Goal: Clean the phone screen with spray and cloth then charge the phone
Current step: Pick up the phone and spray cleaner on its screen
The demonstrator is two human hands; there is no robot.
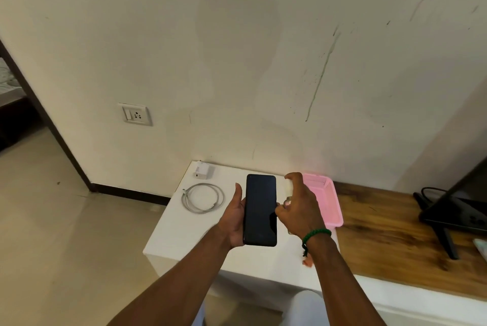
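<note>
**A:** Start with the big things. What's cut off?

**B:** The stained wall [342, 88] runs out of frame. The white table [179, 230] stands against it and butts onto a wooden top [382, 233]. On that, a dark screen [453, 209] on a stand is cropped by the right edge. The right hand partly covers the pink basket [332, 201].

**A:** And the phone?

**B:** The phone [261, 209] is held above the white table, its dark screen facing up. The left hand [235, 220] cradles its left edge with the thumb upright, and its fingers are hidden behind.

**A:** The right hand?

**B:** The right hand [300, 207] is wrapped round a small spray bottle [289, 188] just beside the phone, with one finger over the top. Most of the bottle is hidden.

**A:** Anything you can read?

**B:** The coiled cable [203, 197] and the wall socket [135, 114] are plain. The charger [203, 170] has grey print, but it's too small to read. A pinkish scrap [307, 262] shows under the right wrist, and I can't tell what it is.
</note>
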